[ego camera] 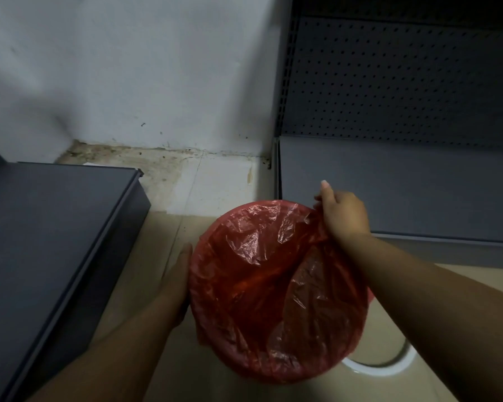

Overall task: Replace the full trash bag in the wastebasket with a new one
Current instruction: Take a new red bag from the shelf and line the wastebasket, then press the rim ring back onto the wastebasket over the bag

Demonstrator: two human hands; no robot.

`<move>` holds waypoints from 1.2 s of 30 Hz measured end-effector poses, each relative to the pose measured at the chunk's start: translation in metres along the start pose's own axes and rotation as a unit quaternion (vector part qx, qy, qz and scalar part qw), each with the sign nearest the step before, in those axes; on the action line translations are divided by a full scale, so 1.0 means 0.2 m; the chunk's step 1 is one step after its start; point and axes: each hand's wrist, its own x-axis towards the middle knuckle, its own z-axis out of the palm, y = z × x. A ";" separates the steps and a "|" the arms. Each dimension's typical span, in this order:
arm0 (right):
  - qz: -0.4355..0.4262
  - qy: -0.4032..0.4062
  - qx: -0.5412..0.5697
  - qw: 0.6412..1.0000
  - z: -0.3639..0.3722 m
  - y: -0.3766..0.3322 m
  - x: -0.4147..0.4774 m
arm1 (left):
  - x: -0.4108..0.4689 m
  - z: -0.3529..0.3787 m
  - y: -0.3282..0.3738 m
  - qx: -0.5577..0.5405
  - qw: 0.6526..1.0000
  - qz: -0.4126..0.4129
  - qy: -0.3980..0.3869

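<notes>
Head view: round wastebasket sitting on beige tiled floor, between dark grey flat box at left and dark grey perforated metal shelf unit at right. Thin red translucent plastic trash bag covering basket mouth, film crumpled, sagging inward. Right hand pinching bag edge at far right rim, fingers closed on film. Left hand lying flat, fingers straight, pressing against left side of basket. White ring-shaped object lying on floor just beside basket.

Wastebasket body hidden under red bag; left hand fingers hidden behind it; shelf cut off left.
</notes>
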 end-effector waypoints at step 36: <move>0.180 -0.168 -0.256 0.935 -0.17 1.07 -0.38 | -0.12 0.11 0.29 0.522 0.787 0.310 0.113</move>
